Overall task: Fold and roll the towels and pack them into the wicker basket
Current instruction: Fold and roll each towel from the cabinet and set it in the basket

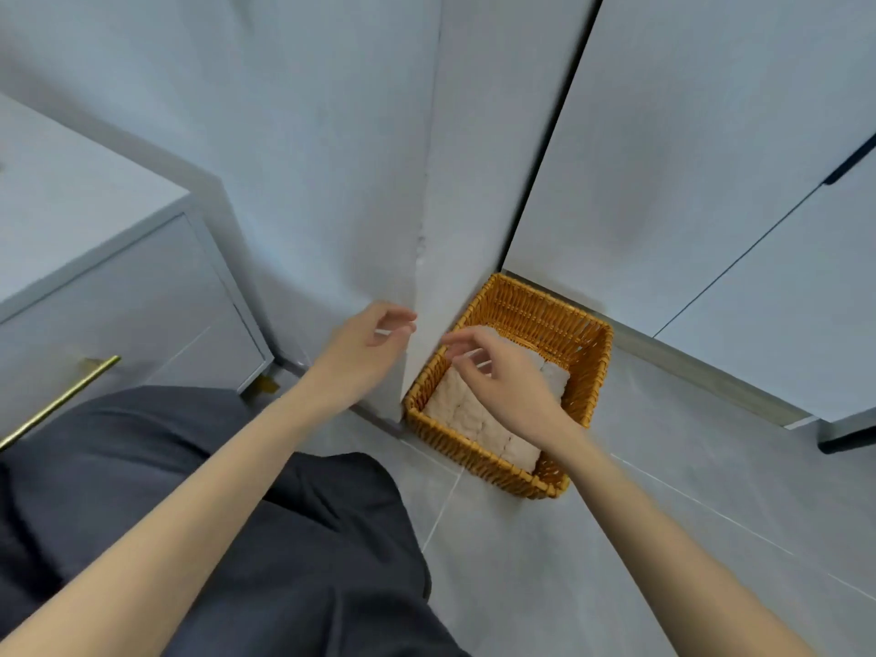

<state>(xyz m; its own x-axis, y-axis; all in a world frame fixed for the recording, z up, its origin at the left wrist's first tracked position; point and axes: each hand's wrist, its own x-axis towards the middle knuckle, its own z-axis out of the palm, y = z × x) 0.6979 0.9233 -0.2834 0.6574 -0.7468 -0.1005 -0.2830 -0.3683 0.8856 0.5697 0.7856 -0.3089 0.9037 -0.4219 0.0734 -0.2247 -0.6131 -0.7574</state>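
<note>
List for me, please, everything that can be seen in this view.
wicker basket: one, orange-brown, on the floor against the wall corner
towels: several, the exact count unclear, cream, packed side by side in the basket
cabinet: one, pale grey, at left
gold handle: one, on the cabinet front
cupboard doors: white, at right behind the basket
black handle: one, at the far right edge
floor: grey tiles
trousers: dark grey, bottom left
left hand: one, by the wall corner, fingers loosely curled, holding nothing
right hand: one, above the basket, fingers relaxed, holding nothing
</note>
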